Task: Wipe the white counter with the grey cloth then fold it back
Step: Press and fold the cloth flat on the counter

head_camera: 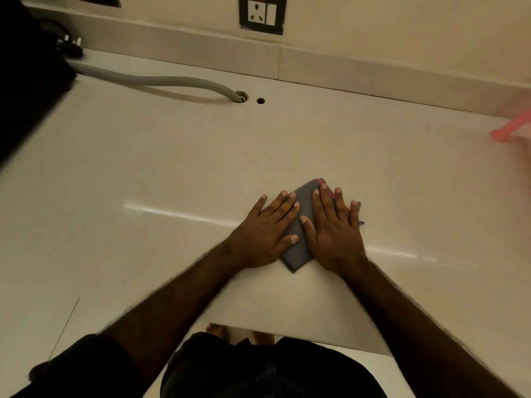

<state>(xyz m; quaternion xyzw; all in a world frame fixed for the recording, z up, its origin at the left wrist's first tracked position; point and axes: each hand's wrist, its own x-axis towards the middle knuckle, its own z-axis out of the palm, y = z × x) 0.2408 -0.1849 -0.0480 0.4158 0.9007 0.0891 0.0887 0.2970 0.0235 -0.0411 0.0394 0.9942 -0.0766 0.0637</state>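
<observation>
The grey cloth (304,225) lies folded into a small flat pad on the white counter (172,173), near its front edge. A bit of red trim shows at its far corner. My left hand (264,234) lies flat on the cloth's left side, fingers spread. On the right side my right hand (334,231) presses down the same way. Both palms rest on top of the cloth; neither hand grips it. Most of the cloth is hidden under my hands.
A grey ribbed hose (161,81) runs across the back left into a hole (240,97), with a smaller hole (260,100) beside it. A black object (26,76) fills the far left. A pink item (511,130) sits at the right edge. A wall socket (262,13) is behind.
</observation>
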